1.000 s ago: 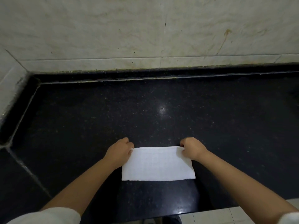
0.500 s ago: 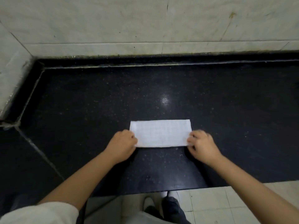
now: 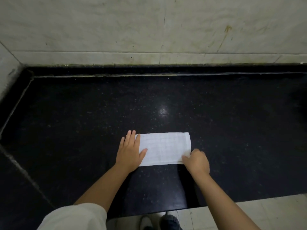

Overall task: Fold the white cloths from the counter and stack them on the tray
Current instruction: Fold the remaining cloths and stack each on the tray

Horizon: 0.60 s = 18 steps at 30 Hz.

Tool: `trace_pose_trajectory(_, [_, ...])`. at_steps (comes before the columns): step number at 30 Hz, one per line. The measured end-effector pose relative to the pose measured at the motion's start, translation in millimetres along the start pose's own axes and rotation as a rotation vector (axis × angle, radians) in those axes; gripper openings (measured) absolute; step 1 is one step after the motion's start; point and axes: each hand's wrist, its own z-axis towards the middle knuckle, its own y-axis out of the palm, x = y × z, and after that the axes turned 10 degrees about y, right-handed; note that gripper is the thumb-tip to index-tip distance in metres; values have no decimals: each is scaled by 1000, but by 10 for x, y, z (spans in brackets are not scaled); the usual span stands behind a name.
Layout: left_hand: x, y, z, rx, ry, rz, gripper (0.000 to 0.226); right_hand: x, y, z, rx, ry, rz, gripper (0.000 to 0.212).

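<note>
Trouble could come if the right hand (image 3: 196, 161) pulls its corner up too fast, because the white cloth (image 3: 164, 149) might slide on the smooth black counter (image 3: 83, 122) and the neat edges would stop lining up. The fold could also come out crooked if the left hand (image 3: 129, 151) lifts off too soon, since that hand looks like the one keeping the cloth in place. The cloth lies flat on the counter, near the front edge, already folded into a long strip. The left hand rests open on the left end of the cloth, with its fingers (image 3: 131, 136) straight and a little apart and its thumb lying on the white part. The right hand is at the near right corner, with its fingers curled in and pinching that corner, which looks a little lifted. The middle of the cloth is bare between the two hands. No tray shows here, so I cannot tell where the cloth must go after.
</note>
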Motion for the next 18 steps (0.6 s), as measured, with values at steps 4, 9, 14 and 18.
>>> trace_pose_trajectory(4, [-43,45,-18,69,46,5,64,-36,16,-36,32,22,57,21])
trace_pose_trajectory(9, [-227,63,-181,258,449,-4,45,115,-43,-68,72,-133,114,30])
trace_pose_trajectory(14, [-348,43,-337,241,609,16,9,225,-33,-34,80,-327,31,27])
trace_pose_trajectory(18, [-313,-45,-273,92,639,154,25,164,-125,2,98,-375,28,25])
